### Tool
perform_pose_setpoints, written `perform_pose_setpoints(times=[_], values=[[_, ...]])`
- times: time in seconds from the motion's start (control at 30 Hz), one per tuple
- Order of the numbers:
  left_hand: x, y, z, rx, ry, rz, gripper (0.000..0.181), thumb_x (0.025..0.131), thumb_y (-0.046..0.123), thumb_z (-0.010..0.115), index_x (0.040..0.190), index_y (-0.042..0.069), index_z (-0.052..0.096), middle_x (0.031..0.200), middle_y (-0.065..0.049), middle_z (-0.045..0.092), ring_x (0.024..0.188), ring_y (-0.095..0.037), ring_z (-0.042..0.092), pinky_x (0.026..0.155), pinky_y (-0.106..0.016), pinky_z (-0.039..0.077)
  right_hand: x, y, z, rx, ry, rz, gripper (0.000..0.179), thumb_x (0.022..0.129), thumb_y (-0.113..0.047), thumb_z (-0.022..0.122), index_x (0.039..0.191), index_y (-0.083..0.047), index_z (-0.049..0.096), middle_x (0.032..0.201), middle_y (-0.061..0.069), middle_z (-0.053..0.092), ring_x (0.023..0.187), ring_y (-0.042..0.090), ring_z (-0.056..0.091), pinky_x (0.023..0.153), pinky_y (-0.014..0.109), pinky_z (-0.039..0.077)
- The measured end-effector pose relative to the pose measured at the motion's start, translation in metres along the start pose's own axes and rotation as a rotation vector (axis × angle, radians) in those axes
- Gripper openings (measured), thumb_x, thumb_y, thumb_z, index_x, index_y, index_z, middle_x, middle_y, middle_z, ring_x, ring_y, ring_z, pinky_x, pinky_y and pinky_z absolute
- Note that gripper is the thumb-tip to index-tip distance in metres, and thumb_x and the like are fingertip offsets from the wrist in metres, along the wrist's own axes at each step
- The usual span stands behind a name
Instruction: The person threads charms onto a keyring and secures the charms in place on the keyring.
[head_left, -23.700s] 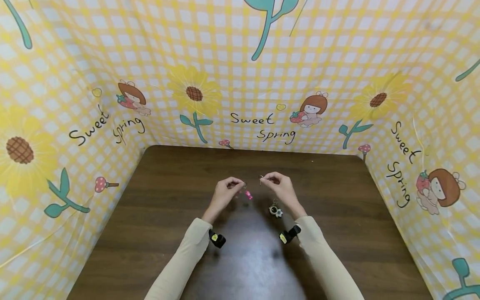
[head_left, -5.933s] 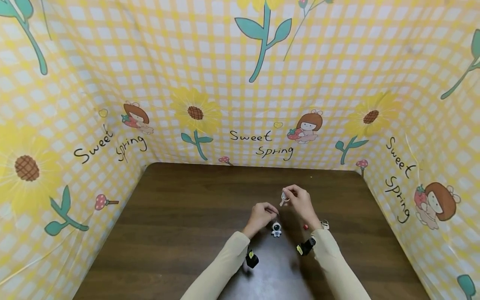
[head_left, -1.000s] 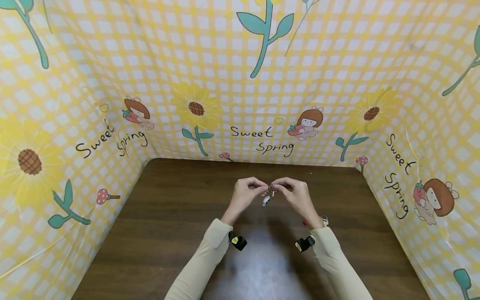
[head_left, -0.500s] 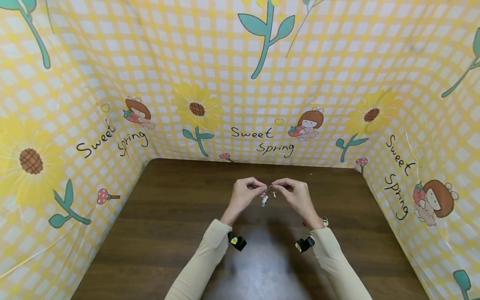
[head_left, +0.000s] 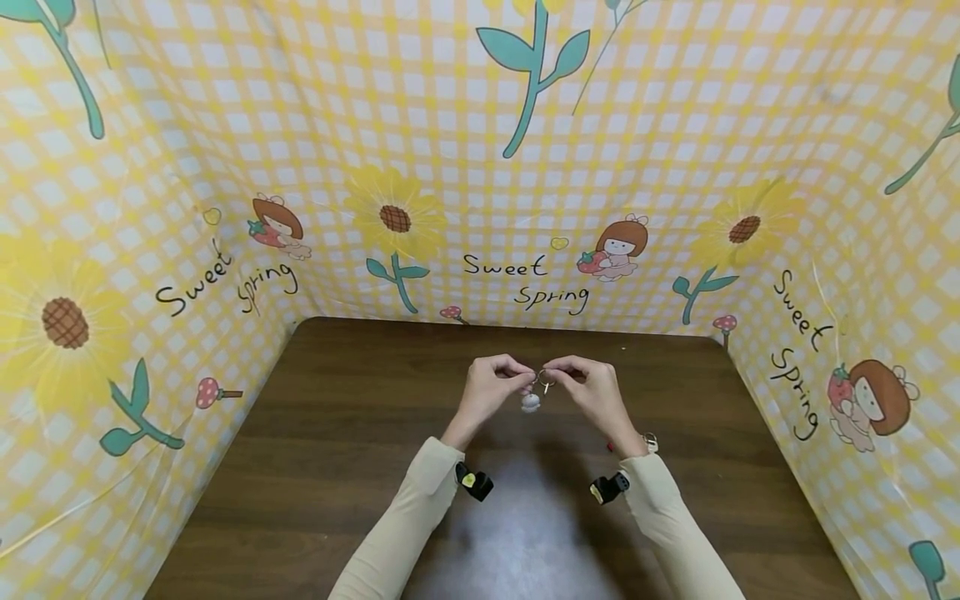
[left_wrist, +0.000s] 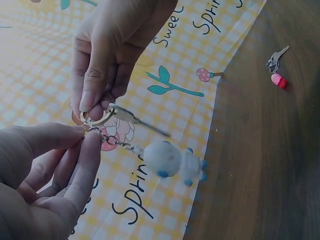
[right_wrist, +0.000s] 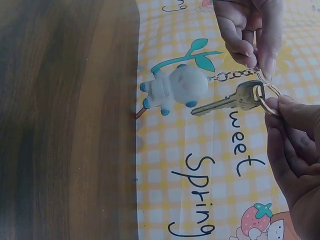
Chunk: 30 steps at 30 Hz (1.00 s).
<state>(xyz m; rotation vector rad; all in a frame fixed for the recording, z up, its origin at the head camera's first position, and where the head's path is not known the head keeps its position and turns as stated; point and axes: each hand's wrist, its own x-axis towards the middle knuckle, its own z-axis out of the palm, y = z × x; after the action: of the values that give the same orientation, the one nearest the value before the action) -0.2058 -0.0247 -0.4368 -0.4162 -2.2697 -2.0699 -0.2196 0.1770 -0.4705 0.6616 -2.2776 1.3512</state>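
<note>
My left hand (head_left: 491,387) pinches the ring end of a short chain between thumb and fingers. From that chain hangs a small white-and-blue astronaut charm (right_wrist: 187,85), its back showing in the right wrist view. My right hand (head_left: 588,392) pinches a gold-coloured split key ring (right_wrist: 270,106), and a metal key (right_wrist: 244,97) dangles from it. Both hands are raised above the table, fingertips close together. The chain's end meets the key ring right at the fingertips, which partly cover the join.
Another key (left_wrist: 281,52) with a red-and-pink charm (left_wrist: 279,81) lies on the brown wooden table (head_left: 360,467), near my right wrist. A yellow checked cloth (head_left: 480,192) walls the table at the back and both sides.
Hands that were apart 5.9 seconds ago, astronaut by the left and key by the right, now meet. The pink charm held earlier lies on the table. Over the last second the astronaut turned.
</note>
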Motion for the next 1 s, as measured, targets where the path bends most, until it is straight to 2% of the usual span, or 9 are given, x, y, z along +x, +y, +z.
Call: perform_pose_setpoints(times=[0.03,0.27,0.4,0.57,0.67,0.83,0.9,1.0], values=[[0.0,0.0,0.0,0.0,0.003,0.002,0.006,0.091,-0.011,0.075,0.092,-0.017,0.073,0.083,-0.031,0.073,0.077,-0.055,0.071,0.059,-0.016,0.054,0.0,0.0,0.0,0.001,0.001,-0.003,0.009,0.091,0.003,0.08,0.099,-0.002,0.082,0.09,0.009,0.08,0.078,0.017,0.071,0.067,0.015,0.048],[0.013,-0.036,-0.002,-0.001,-0.012,-0.003,0.01,0.092,-0.001,0.08,0.094,-0.01,0.077,0.087,-0.026,0.076,0.078,-0.05,0.074,0.061,-0.02,0.058,0.0,-0.001,0.002,-0.009,-0.001,-0.014,0.011,0.092,0.005,0.079,0.099,-0.003,0.082,0.091,0.009,0.08,0.079,0.018,0.073,0.068,0.014,0.049],[0.014,-0.036,-0.002,0.005,-0.021,-0.007,0.007,0.092,-0.002,0.08,0.093,-0.008,0.079,0.085,-0.021,0.077,0.076,-0.043,0.076,0.063,-0.024,0.06,-0.001,0.0,0.004,-0.02,0.006,-0.024,0.012,0.091,0.005,0.08,0.099,-0.002,0.082,0.091,0.01,0.08,0.078,0.021,0.073,0.068,0.014,0.049],[0.014,-0.034,-0.001,0.026,-0.039,0.001,0.005,0.094,-0.001,0.078,0.094,-0.006,0.08,0.085,-0.017,0.078,0.071,-0.027,0.077,0.067,-0.027,0.062,-0.002,-0.001,0.007,-0.025,0.004,-0.055,0.012,0.09,0.006,0.08,0.098,-0.003,0.083,0.09,0.011,0.08,0.067,0.019,0.066,0.059,0.015,0.045],[0.014,-0.032,0.0,0.035,-0.034,0.006,0.006,0.094,-0.001,0.078,0.094,-0.007,0.08,0.086,-0.017,0.078,0.071,-0.025,0.078,0.067,-0.028,0.062,-0.001,-0.002,0.008,-0.022,0.0,-0.06,0.011,0.091,0.004,0.08,0.098,-0.004,0.083,0.091,0.011,0.08,0.069,0.018,0.069,0.06,0.017,0.047],[0.014,-0.032,-0.001,0.056,-0.025,0.002,0.005,0.093,-0.002,0.079,0.093,-0.007,0.079,0.086,-0.018,0.078,0.072,-0.029,0.078,0.068,-0.034,0.064,0.0,-0.005,0.009,0.005,-0.024,-0.024,0.009,0.092,0.001,0.08,0.098,-0.005,0.082,0.091,0.008,0.08,0.075,0.023,0.075,0.065,0.021,0.054],[0.014,-0.033,-0.001,0.061,-0.028,0.009,0.006,0.093,-0.001,0.079,0.094,-0.007,0.08,0.087,-0.018,0.078,0.073,-0.028,0.078,0.07,-0.038,0.064,0.0,-0.005,0.01,0.023,-0.014,0.002,0.009,0.091,0.002,0.08,0.097,-0.005,0.081,0.089,0.008,0.08,0.075,0.024,0.075,0.066,0.02,0.055],[0.016,-0.035,-0.002,0.048,-0.025,0.024,0.008,0.095,0.002,0.079,0.096,-0.005,0.08,0.089,-0.017,0.079,0.074,-0.023,0.077,0.072,-0.036,0.064,0.0,-0.006,0.011,0.072,0.017,0.037,0.009,0.09,0.003,0.081,0.097,-0.002,0.078,0.087,0.009,0.079,0.076,0.027,0.074,0.069,0.017,0.054]])
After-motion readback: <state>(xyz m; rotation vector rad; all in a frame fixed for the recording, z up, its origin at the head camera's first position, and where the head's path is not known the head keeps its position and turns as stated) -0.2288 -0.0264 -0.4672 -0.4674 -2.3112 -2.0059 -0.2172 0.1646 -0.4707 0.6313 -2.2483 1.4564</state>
